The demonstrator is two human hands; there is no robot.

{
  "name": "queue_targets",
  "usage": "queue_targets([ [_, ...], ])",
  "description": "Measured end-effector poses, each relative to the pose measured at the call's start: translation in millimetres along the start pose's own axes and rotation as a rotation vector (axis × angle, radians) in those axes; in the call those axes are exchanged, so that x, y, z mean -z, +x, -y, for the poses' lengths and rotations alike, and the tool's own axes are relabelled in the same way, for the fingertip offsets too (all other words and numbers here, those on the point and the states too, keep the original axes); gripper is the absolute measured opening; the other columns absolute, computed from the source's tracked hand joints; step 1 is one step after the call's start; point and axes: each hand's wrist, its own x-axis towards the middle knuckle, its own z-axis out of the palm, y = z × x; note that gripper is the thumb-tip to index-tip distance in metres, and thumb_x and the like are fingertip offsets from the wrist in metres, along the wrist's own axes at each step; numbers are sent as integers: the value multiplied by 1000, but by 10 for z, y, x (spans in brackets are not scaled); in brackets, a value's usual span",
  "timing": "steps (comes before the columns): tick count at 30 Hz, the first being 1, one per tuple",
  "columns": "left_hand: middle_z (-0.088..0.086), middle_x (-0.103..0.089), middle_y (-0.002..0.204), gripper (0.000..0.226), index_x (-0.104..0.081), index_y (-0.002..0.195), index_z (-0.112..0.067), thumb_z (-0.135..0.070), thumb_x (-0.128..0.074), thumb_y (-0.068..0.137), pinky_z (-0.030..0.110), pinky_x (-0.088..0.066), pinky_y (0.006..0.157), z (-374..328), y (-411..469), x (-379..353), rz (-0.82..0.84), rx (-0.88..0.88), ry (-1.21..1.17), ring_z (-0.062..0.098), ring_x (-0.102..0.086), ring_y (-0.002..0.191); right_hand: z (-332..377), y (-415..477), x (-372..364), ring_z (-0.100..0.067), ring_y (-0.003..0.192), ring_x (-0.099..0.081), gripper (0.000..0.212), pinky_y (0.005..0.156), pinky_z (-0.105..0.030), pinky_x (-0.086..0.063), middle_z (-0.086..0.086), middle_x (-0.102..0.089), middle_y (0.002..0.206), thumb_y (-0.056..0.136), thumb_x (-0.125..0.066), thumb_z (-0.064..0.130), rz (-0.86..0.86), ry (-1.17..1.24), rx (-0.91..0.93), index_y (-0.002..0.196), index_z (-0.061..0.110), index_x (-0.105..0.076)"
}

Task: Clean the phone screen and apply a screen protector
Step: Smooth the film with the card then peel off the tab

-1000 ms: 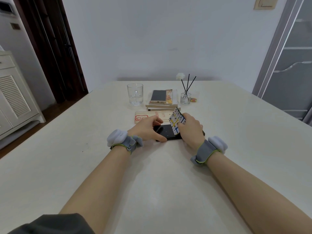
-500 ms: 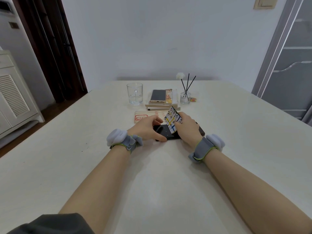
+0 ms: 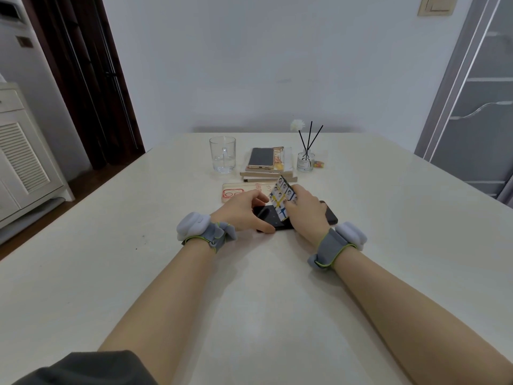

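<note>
Black flat phone lies on the cream table, long axis running left to right. Left hand grips its left end; right hand pinches a printed card tilted on it.

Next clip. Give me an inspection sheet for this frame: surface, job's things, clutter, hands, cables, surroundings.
Surface: pale table, a few dark specks at left.
Job's things: black phone flat on it; printed card tilted, lower edge at the screen.
Clutter: glass, second phone on books, diffuser, case, all behind.
Hands: left hand grips the phone's end; right hand holds the card.
Cables: nothing seen.
Surroundings: wall; dark door and white cabinet at left.
</note>
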Motion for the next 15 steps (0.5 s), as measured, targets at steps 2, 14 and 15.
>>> queue_targets([
  [2, 0, -58, 123, 70, -52, 122, -22, -30, -85, 61, 22, -38, 90, 0, 1, 0, 4, 0, -2, 13, -52, 110, 19, 3, -5, -35, 109, -53, 27, 95, -42, -28, -8, -62, 120, 90, -40, 13, 35, 29, 2, 114, 15, -51],
  [14, -1, -58, 122, 70, -52, 122, -22, -31, -85, 61, 21, -37, 89, -1, -3, 3, -4, -1, 5, 13, -52, 109, 57, -13, -15, -35, 109, -53, 24, 95, -41, -28, -9, -62, 119, 90, -40, 14, 27, 7, -14, 112, 15, -51],
  [15, -1, -58, 122, 70, -52, 122, -22, -31, -85, 61, 21, -38, 89, -1, -2, 1, -4, -2, 6, 13, -52, 109, 63, -10, -12, -34, 109, -53, 25, 95, -41, -28, -9, -62, 120, 90, -40, 13, 31, 12, -14, 113, 15, -51],
])
